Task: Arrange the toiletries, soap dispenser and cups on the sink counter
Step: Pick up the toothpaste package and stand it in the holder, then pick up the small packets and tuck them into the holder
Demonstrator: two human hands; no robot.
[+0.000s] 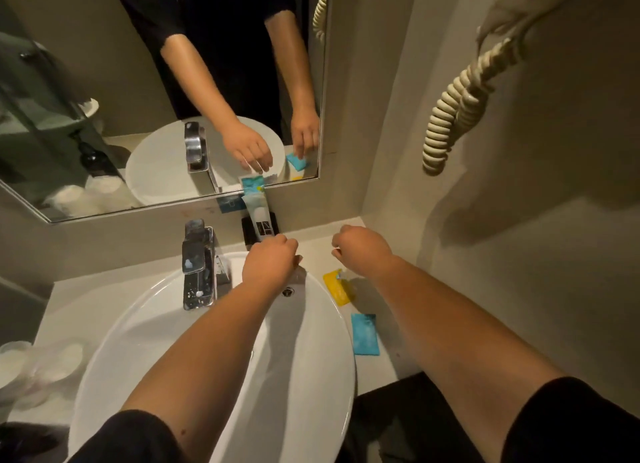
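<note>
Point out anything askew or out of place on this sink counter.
The yellow packet and blue packet lie loose and skewed on the counter right of the basin, not lined up. The wrapped cups at left lie jumbled.

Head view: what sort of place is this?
Probably a hotel bathroom: a white basin with a chrome faucet below a wall mirror, sachets of toiletries on the counter, and a wall-mounted hairdryer with a coiled cord.
</note>
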